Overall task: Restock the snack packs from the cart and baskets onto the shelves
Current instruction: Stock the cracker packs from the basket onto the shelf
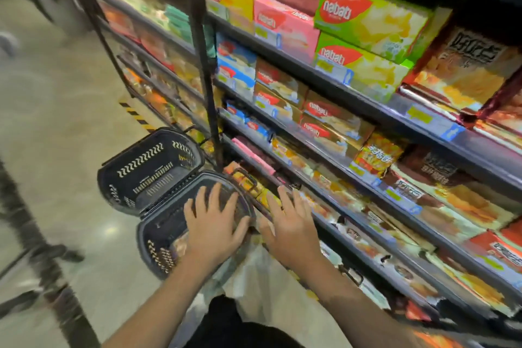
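While snack packs (180,246) lie low in the near basket (147,237) just beneath the left hand (216,219), both hands hover empty with fingers spread, the right hand (291,223) poised beside the basket toward the lower shelf (353,223). Beyond the left hand sits a second basket (147,167). A sound next move, arguably, is reaching deep, gripping one pack squarely, then facing it forward on the shelf.

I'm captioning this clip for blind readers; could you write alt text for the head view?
Both hands, left and right, reach down open-fingered over a dark basket on the floor beside snack shelves packed with wafer boxes. A second basket sits behind it.
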### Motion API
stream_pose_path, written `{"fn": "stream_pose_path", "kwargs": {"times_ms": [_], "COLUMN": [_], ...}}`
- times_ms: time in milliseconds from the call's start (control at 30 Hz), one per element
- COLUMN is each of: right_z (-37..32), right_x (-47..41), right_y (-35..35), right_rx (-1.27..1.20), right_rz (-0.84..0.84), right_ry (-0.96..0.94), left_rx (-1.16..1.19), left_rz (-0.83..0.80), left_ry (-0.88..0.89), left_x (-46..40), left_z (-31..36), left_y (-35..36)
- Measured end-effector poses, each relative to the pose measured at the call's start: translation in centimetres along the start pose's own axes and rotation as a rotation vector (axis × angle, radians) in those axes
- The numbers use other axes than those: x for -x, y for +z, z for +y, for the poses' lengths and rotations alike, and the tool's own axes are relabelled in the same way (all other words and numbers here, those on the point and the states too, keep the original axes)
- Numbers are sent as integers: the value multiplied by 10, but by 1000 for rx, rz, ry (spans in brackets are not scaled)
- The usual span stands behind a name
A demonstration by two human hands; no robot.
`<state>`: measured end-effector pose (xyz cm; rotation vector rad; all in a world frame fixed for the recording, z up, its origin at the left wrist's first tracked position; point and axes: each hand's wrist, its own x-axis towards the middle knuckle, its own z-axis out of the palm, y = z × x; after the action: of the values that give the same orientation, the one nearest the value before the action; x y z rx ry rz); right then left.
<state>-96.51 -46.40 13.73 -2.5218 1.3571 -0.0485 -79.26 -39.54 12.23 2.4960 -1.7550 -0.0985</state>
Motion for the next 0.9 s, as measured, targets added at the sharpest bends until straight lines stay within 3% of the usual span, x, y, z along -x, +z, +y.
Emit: {"fn": "stream_pose_path", "kwargs": {"times_ms": [267, 500, 667, 833, 900], "right_z": [-80, -120, -130, -123, -121], "right_x": [-58, -95, -117, -143, -160], "right_y": [52, 100, 116, 149, 174], "right_rx": [118, 129, 193, 182, 175], "right_rz": [-196, -269, -306, -464, -452], "right_ry": [-118, -287, -280, -222, -243], "left_rx": [59, 171, 226, 237, 212], "left_rz": [-69, -119, -117, -234, -266], "left_ry": [-183, -357, -412, -504, -520], "left_x": [9, 9, 10, -5, -11], "left_z": [-106, -166, -188, -209, -219], "left_y": [37, 70, 96, 130, 151]}}
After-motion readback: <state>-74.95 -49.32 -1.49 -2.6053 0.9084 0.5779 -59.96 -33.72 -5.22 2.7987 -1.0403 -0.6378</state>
